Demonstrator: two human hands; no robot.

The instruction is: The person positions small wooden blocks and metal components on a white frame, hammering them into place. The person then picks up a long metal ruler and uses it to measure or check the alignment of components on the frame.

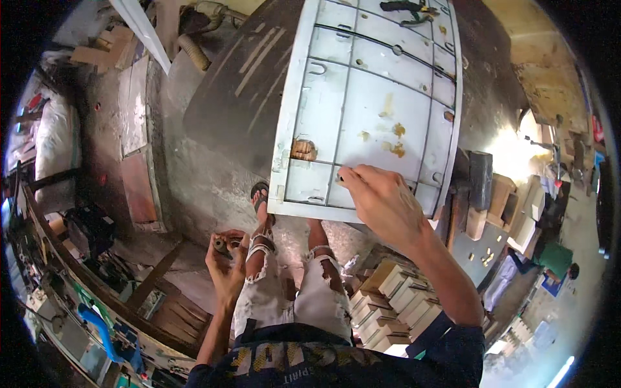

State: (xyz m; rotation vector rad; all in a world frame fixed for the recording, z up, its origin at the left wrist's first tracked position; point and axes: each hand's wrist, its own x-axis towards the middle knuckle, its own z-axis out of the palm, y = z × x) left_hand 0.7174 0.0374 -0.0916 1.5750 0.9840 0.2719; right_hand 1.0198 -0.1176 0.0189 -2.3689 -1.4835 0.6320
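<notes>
Grey-white panel [369, 103]: biggest thing in view, runs 12 o'clock down to centre. Painted, scuffed, scored into a grid, rust-brown blotches, metal loops in several cells. It lies on a dark slab [226, 103] and its near edge sticks out over my legs. Risk: if I lean on that overhang it could tip or slide toward me.
Dark slab: under the panel, showing at 11 o'clock. Dusty top, so I judge little grip against a sliding panel.
Wooden blocks [388, 297]: stacked pale pieces at 5 o'clock, just beside my right knee. Risk: an elbow swing back could knock the stack.
Hammer-like tool [480, 178]: dark head at 3 o'clock, close to the panel's right edge. A nudge could drop it off the bench.
My right hand [381, 197]: fingertips pinched together on the panel's near strip, just right of centre. Whether something small is between them, I cannot tell. Risk: a slip along the scored line, or a finger dragged over a metal loop.
My left hand [226, 255]: at 7 o'clock, well clear of the panel, curled around a small dark round part [220, 244]. The grip looks loose; it could fall to the floor and roll off.
Sandalled foot [261, 194]: just beyond the panel's lower left corner, toes bare. Anything dropped lands there.
</notes>
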